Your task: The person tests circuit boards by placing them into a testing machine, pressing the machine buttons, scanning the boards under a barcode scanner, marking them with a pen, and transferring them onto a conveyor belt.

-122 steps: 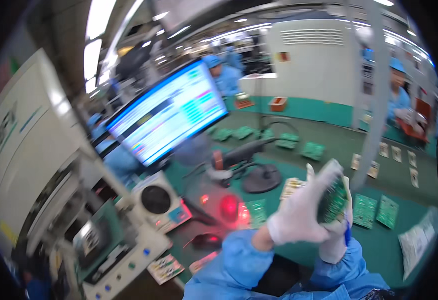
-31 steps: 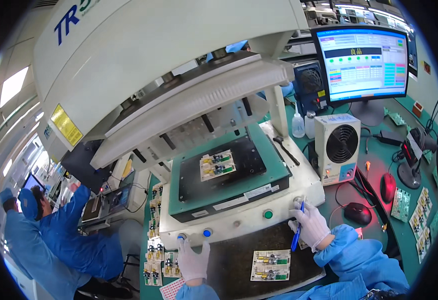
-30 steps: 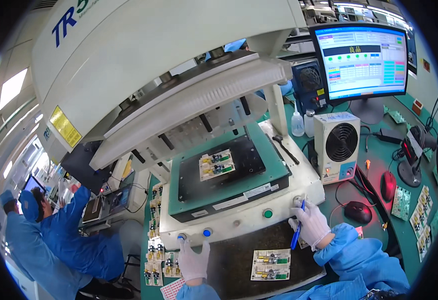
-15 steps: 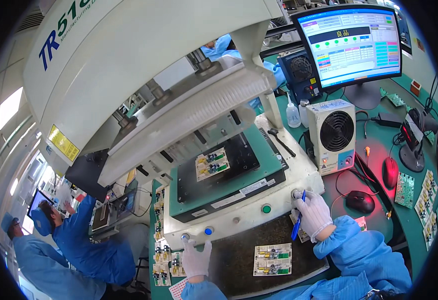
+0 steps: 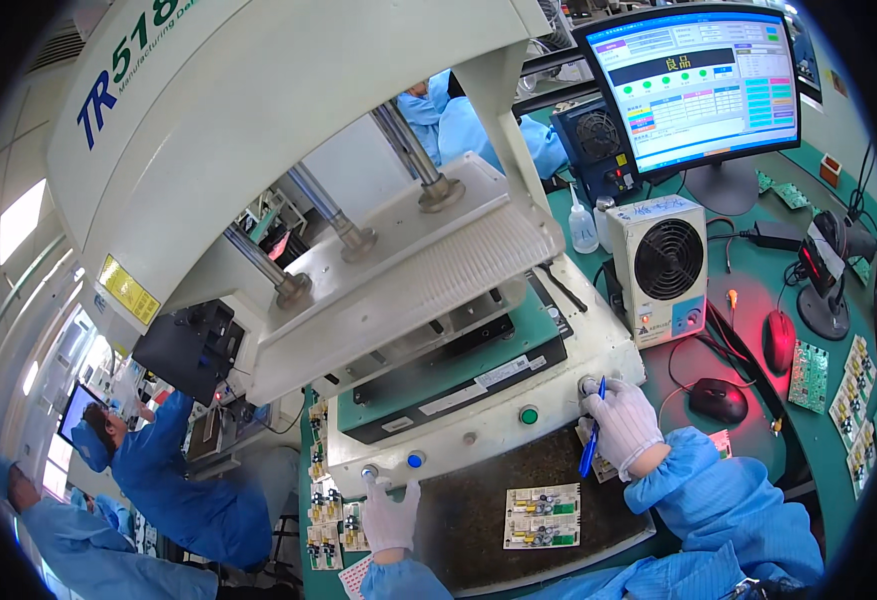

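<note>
My left hand (image 5: 390, 516), in a white glove, rests at the front left of the press with a fingertip on the silver button (image 5: 369, 472). Its fingers are apart and hold nothing. At the front right, my gloved right hand (image 5: 626, 430) reaches to another button (image 5: 587, 386) while a blue pen (image 5: 588, 452) stays gripped in it. Over the green and black fixture (image 5: 438, 385) hangs the press's pale upper plate (image 5: 408, 290), which hides the fixture's top. Between my hands, a circuit board (image 5: 542, 517) with components lies on the dark mat (image 5: 458, 530).
Blue (image 5: 415, 460) and green (image 5: 528, 414) buttons sit on the press front. More boards (image 5: 324, 520) lie at the left. To the right are a fan unit (image 5: 666, 270), a monitor (image 5: 698, 95), a mouse (image 5: 718, 400) and a scanner (image 5: 820, 270). Co-workers (image 5: 173, 480) sit further left.
The press's upper plate has come down on its rods, covering the board that showed on the fixture. Both my hands stay at their buttons. A co-worker at left has shifted.
</note>
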The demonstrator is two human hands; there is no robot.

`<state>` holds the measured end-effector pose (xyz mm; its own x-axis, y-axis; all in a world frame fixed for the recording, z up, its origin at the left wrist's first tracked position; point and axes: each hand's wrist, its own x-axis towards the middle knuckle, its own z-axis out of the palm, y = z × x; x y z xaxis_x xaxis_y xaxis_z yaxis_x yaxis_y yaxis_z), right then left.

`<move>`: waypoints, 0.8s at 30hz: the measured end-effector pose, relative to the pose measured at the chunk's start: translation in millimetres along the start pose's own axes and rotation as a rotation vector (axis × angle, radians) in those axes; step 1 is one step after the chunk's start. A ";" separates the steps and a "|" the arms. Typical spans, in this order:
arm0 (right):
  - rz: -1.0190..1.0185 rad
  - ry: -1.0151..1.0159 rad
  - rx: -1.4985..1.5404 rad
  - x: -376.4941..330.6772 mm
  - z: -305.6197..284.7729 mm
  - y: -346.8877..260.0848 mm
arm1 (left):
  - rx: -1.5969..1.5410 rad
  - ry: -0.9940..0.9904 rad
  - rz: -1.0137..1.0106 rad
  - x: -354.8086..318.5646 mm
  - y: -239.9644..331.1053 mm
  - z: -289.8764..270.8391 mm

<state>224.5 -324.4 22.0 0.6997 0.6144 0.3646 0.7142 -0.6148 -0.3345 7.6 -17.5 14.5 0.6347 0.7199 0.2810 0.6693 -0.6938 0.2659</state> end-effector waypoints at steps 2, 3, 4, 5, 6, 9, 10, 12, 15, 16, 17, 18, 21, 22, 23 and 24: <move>-0.002 -0.012 -0.027 -0.7 1.2 1.0 | 0.008 -0.018 -0.005 -0.9 -0.8 0.0; -0.004 -0.024 -0.054 -1.0 1.5 1.3 | -0.015 -0.004 -0.012 -1.2 -0.4 -0.1; -0.003 -0.030 -0.054 -1.2 0.7 1.0 | -0.037 0.009 -0.020 -1.6 -0.2 -0.1; -0.006 -0.044 -0.073 -1.1 -0.4 0.0 | -0.038 0.001 -0.026 -1.6 -1.7 -0.4; -0.010 -0.060 -0.092 -0.5 -1.6 -1.2 | -0.053 -0.044 -0.052 0.8 -4.0 -1.6; -0.031 0.052 -0.141 5.0 3.5 -4.3 | -0.126 -0.066 -0.117 3.3 2.2 -7.9; 0.008 0.026 -0.144 8.7 -1.4 -10.3 | -0.111 -0.024 -0.106 2.9 0.6 -8.1; -0.030 -0.011 -0.112 12.2 -10.6 -20.4 | -0.037 -0.048 -0.065 1.4 11.8 -21.7; -0.141 -0.134 0.211 -12.3 -20.2 -56.5 | -0.074 -0.090 -0.027 -16.2 48.1 -46.4; -0.286 -0.088 0.255 -30.0 -0.5 -59.6 | -0.066 -0.121 0.001 -22.2 59.2 -49.1; -0.362 -0.194 0.156 -37.1 5.1 -69.0 | -0.159 -0.167 0.039 -30.2 57.6 -45.6; -0.427 -0.297 0.044 -43.5 7.3 -78.3 | -0.140 -0.198 0.066 -37.2 67.1 -47.6; -0.389 -0.215 0.093 -54.7 17.8 -83.2 | -0.123 -0.239 0.115 -51.5 89.2 -47.7; -0.347 -0.232 0.153 -55.4 17.2 -83.3 | -0.114 -0.271 0.118 -53.4 92.1 -42.6; -0.312 -0.180 0.201 -58.6 18.8 -84.3 | -0.106 -0.307 0.128 -56.4 96.5 -37.8; -0.280 -0.228 0.202 -61.6 22.2 -84.9 | -0.114 -0.314 0.154 -59.2 101.4 -34.7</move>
<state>121.2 -299.1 8.7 0.4479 0.8518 0.2716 0.8510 -0.3131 -0.4215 24.4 -131.1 56.8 0.8244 0.5651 0.0338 0.5201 -0.7796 0.3489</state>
